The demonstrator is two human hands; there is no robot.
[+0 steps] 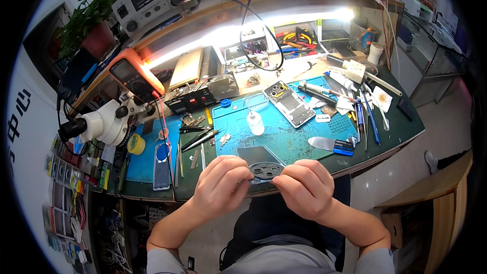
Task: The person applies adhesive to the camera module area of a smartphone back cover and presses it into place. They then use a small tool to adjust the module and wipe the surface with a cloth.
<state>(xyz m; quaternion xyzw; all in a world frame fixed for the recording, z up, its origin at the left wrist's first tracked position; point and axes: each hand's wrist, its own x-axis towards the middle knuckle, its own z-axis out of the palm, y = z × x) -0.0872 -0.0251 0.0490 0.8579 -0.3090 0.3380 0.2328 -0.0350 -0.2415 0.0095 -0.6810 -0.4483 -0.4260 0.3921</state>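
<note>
Black and round, a disc [267, 170] pierced with several holes sits between a person's two bare hands at the near edge of a dark green workbench [401, 129], seen from the head camera. The left hand [221, 181] pinches the disc's left side between thumb and curled fingers, while the right hand [308, 187] grips the opposite side in the same way. Behind the disc shows a dark panel [255, 155]; whether the two are joined cannot be told. Just beyond, on a blue mat [284, 144], stand a small translucent bottle [255, 123] and, to its right, a phone [291, 106] lying tilted with its inner parts bare. A broad-bladed scraper [324, 144] with a blue handle lies near the right hand, with a blue pen-like tool [373, 122] farther right. To the left, a second phone [161, 170] lies beside slim tools, near a yellow tub [136, 144] and a white microscope [106, 124]. An orange-cased meter [136, 78] leans at the back, below a potted plant [89, 20], as a bright strip light [324, 16] glows under the shelf.
</note>
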